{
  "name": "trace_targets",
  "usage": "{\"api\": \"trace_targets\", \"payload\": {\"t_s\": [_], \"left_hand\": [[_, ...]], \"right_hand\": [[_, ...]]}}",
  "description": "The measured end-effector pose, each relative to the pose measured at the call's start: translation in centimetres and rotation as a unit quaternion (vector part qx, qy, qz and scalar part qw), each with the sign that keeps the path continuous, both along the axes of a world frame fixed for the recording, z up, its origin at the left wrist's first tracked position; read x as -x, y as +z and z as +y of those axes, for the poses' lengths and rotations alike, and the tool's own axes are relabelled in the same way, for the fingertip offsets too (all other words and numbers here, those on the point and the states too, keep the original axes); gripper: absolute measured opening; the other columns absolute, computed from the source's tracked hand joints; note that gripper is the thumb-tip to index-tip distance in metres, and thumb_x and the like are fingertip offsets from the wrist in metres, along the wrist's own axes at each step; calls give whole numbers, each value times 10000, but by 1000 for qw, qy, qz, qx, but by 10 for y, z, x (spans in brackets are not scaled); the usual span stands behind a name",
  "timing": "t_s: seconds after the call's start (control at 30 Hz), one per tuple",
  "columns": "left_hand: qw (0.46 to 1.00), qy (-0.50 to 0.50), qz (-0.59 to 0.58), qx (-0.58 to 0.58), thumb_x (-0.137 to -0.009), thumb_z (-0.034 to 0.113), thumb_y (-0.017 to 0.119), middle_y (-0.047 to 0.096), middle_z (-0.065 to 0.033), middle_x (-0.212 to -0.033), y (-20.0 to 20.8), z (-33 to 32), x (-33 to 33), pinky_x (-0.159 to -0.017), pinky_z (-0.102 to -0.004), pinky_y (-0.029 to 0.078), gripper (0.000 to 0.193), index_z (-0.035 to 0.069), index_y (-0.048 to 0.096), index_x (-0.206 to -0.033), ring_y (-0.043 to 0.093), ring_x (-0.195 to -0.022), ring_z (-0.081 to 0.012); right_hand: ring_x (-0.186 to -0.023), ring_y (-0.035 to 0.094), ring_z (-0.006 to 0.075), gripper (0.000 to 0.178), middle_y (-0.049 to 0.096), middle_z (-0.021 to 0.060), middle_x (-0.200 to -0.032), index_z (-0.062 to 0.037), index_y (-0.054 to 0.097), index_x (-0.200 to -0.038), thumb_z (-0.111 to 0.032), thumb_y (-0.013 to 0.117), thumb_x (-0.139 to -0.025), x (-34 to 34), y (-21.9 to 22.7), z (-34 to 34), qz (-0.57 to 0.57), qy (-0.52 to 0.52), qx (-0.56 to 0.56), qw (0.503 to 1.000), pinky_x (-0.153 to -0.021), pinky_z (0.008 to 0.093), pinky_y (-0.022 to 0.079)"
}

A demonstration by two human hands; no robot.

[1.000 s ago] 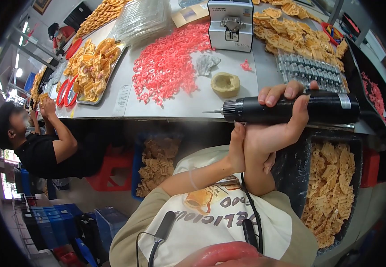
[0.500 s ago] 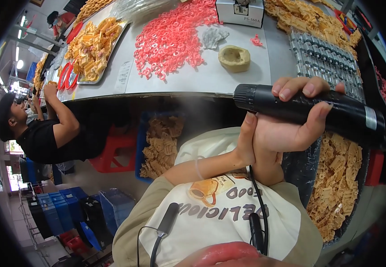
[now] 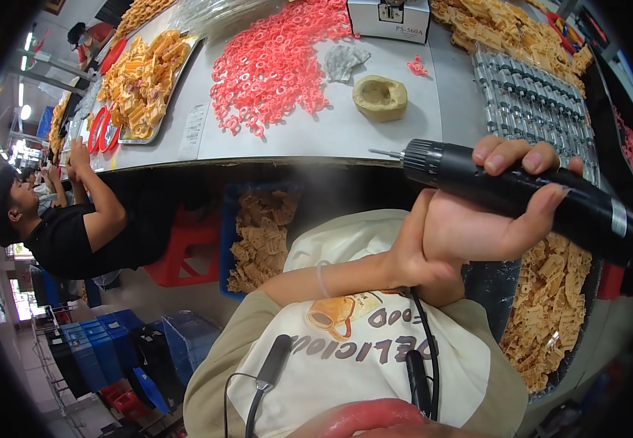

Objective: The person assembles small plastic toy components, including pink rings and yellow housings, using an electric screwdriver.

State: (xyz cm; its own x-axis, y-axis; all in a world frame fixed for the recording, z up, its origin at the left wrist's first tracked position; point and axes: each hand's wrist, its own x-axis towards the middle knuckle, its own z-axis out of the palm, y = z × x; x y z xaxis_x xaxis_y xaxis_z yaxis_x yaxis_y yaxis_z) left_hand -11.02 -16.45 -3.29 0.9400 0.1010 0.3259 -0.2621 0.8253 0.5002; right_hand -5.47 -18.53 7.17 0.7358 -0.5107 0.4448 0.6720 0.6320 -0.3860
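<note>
Driver (image 3: pixel 506 188) clamped in right hand (image 3: pixel 473 228), long axis running left to right, bit (image 3: pixel 386 153) pointing left — left hand (image 3: pixel 413 255) clasping right wrist (image 3: pixel 444 289), pink rings (image 3: pixel 269 80) beyond, leftward

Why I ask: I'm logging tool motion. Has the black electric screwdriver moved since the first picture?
Yes: judged against the hollowed beige block, the black electric screwdriver has shifted right and down in the view.
</note>
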Motion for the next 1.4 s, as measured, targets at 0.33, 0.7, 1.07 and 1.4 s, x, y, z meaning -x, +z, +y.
{"api": "trace_targets", "payload": {"t_s": [0.33, 0.7, 1.07, 1.4], "left_hand": [[952, 51, 44, -298, -812, 136, 683, 497, -32, -921, 62, -17, -64, -805, -181, 398, 414, 3, 434, -1116, 488, -843, -115], [975, -53, -81, 198, -788, 75, 700, 471, -30, -940, 24, 9, -40, -790, -119, 365, 446, -5, 419, -1125, 494, -819, -89], [973, -48, -11, -225, -672, 237, 773, 469, -124, -1268, 23, 10, -17, -973, -289, 399, 861, -46, 319, -1346, 531, -1102, -176], [943, -259, -125, -169, -670, 189, 758, 553, -170, -1048, -45, 19, -25, -709, -290, 526, 791, -61, 324, -1284, 622, -781, -213]], "right_hand": [[-771, 467, 122, 313, 441, 52, -864, -20, 426, -1005, -286, 568, -923, -16, -44, -14, -3, 181, -172, 968, -721, 275, 425], [-655, 409, 81, 272, 435, 9, -812, -19, 448, -1111, -159, 573, -913, -11, -4, 1, 69, 310, -132, 939, -607, 218, 380], [-607, 440, 105, 291, 455, 30, -834, 19, 432, -1125, -125, 574, -915, -23, -10, -11, 21, 391, -228, 891, -575, 258, 408], [-589, 443, 104, 240, 458, 17, -814, -51, 456, -1104, -135, 547, -898, -15, -10, 11, 127, 332, -118, 927, -560, 265, 407]]}}
